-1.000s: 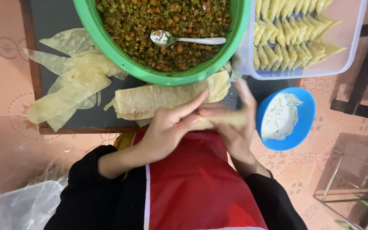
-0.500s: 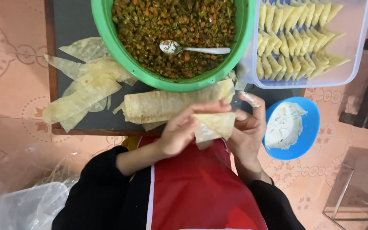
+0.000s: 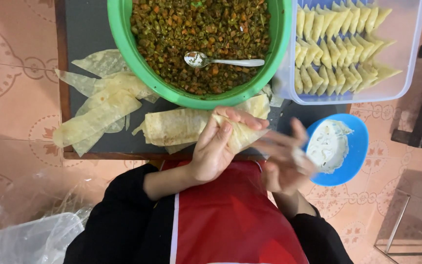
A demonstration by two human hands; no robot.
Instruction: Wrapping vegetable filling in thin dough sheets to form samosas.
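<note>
Right hand [image 3: 284, 161] off wrapper [image 3: 238, 134], now angled right.

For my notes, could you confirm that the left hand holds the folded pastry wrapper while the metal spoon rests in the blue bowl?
Not quite: the head view shows the metal spoon resting in the green bowl of chopped filling, not the blue bowl. The left hand does hold the folded pastry wrapper.

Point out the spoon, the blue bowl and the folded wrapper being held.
Spoon [image 3: 223, 61], head view, on its handle near the scoop.
Blue bowl [image 3: 360, 146], head view, on its bare right rim.
Folded wrapper [image 3: 240, 134], head view, on its middle, beside the left hand [image 3: 213, 151].
</note>
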